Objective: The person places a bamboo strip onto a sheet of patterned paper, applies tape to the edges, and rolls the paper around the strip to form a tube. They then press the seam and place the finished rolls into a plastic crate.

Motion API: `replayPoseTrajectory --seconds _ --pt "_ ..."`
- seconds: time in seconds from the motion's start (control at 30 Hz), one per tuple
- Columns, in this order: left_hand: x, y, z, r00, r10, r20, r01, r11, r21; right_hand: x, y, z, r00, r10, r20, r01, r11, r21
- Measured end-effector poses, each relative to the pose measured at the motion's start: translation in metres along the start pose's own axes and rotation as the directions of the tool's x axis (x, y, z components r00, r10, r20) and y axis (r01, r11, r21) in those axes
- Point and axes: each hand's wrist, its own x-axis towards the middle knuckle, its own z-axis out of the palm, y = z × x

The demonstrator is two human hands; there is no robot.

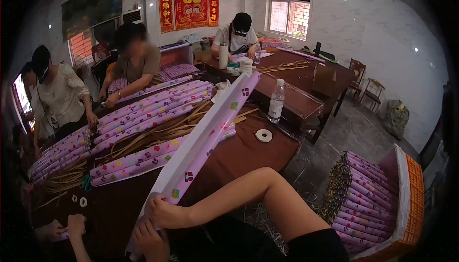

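A long sheet of purple patterned paper, partly rolled, slants up from the bottom centre with its white inner side showing. My right hand is closed round its lower part. Just below, my left hand presses on the lower end of the same paper, fingers bent over it. Behind the sheet lie purple wrapped rolls and brown strips on the dark table. A white tape roll rests to the right, near an upright water bottle.
Another person's hands work at the lower left, near green scissors and small tape rings. Several people stand or sit round the tables. An orange crate full of purple rolls stands at the right.
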Motion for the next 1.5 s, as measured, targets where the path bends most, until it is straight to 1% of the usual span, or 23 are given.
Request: replayPoseTrajectory --seconds 0.07,0.13,0.17,0.23,0.27,0.33,0.4,0.47,0.53,0.6,0.63,0.67,0.73,0.8,0.87,0.97,1.03,1.13,1.17,1.23,1.3,1.43,1.5 --pt "-0.006 -0.005 0.008 1.000 -0.002 -0.009 0.002 1.000 0.008 0.000 -0.002 0.001 0.999 0.005 0.037 -0.006 1.000 0.028" --pt "-0.012 -0.011 0.019 1.000 -0.007 -0.023 0.008 1.000 0.013 -0.008 0.001 -0.007 0.997 0.044 -0.059 -0.042 0.999 0.029" --pt "-0.014 -0.014 0.024 0.999 -0.010 -0.031 0.010 1.000 0.017 -0.014 0.003 -0.008 0.998 0.043 -0.055 -0.042 0.999 0.032" --pt "-0.019 -0.019 0.032 0.999 -0.015 -0.043 0.016 1.000 0.025 -0.031 0.006 -0.009 0.957 0.029 -0.288 -0.012 0.998 0.061" --pt "-0.021 -0.021 0.036 0.999 -0.017 -0.050 0.018 0.999 0.029 -0.042 0.011 -0.016 0.981 -0.012 -0.196 0.048 0.983 0.180" --pt "-0.024 -0.025 0.044 0.997 -0.023 -0.069 0.025 0.999 0.036 -0.070 0.032 -0.033 0.997 0.069 -0.043 -0.062 0.989 0.137" --pt "-0.023 -0.028 0.050 0.995 -0.025 -0.092 0.029 0.998 0.048 -0.101 0.057 -0.036 0.986 0.159 0.041 -0.164 0.974 0.155" --pt "-0.022 -0.032 0.054 0.994 -0.025 -0.111 0.031 0.998 0.061 -0.131 0.089 -0.035 0.993 0.110 -0.033 -0.106 0.990 0.092" --pt "-0.022 -0.033 0.060 0.992 -0.028 -0.125 0.037 0.997 0.071 -0.159 0.111 -0.030 0.993 0.121 -0.020 -0.118 0.988 0.096" --pt "-0.022 -0.034 0.067 0.991 -0.034 -0.132 0.045 0.996 0.078 -0.184 0.130 -0.022 0.991 0.120 -0.067 -0.104 0.974 0.203" --pt "-0.019 -0.034 0.064 0.990 -0.036 -0.134 0.048 0.996 0.082 -0.197 0.135 -0.012 0.994 0.083 -0.068 -0.064 0.968 0.242" --pt "-0.023 -0.029 0.072 0.990 -0.038 -0.137 0.050 0.995 0.084 -0.205 0.135 0.001 0.994 0.086 -0.062 -0.068 0.966 0.249" --pt "-0.010 -0.030 0.079 0.995 -0.023 -0.099 0.031 0.996 0.083 -0.222 0.133 0.024 0.974 0.036 -0.226 0.014 0.976 0.216" --pt "0.005 -0.030 0.087 0.998 -0.020 -0.052 0.023 0.997 0.075 -0.238 0.129 0.036 0.982 0.043 -0.186 -0.004 0.979 0.205" --pt "0.013 -0.030 0.097 0.998 0.021 -0.062 -0.016 0.996 0.082 -0.247 0.127 0.044 0.990 0.061 -0.128 -0.037 0.983 0.181" --pt "0.018 -0.028 0.110 0.999 0.028 -0.046 -0.026 0.999 0.043 -0.254 0.126 0.061 0.985 0.114 -0.131 -0.067 0.946 0.317" --pt "0.020 -0.024 0.114 1.000 0.015 0.004 -0.016 1.000 0.018 -0.258 0.131 0.070 0.989 0.087 -0.123 -0.037 0.932 0.361" --pt "0.022 -0.019 0.117 1.000 0.027 -0.006 -0.027 1.000 -0.015 -0.259 0.131 0.071 0.993 0.065 -0.094 -0.025 0.927 0.375" --pt "0.021 -0.019 0.120 0.999 0.025 -0.034 -0.025 1.000 -0.009 -0.257 0.133 0.071 0.989 0.047 -0.137 0.008 0.926 0.377" --pt "0.022 -0.021 0.121 0.998 0.032 -0.063 -0.032 0.999 -0.005 -0.255 0.131 0.075 0.987 0.056 -0.151 0.010 0.916 0.402" --pt "0.020 -0.022 0.120 1.000 -0.026 0.010 0.026 0.998 -0.063 -0.256 0.130 0.078 0.984 0.064 -0.166 0.013 0.906 0.423" --pt "0.024 -0.029 0.119 1.000 0.006 -0.019 -0.008 0.991 -0.135 -0.254 0.132 0.076 0.984 0.052 -0.171 0.026 0.905 0.424" --pt "0.029 -0.033 0.114 1.000 -0.001 -0.007 -0.001 0.970 -0.242 -0.253 0.133 0.077 0.986 0.052 -0.157 0.022 0.899 0.438"
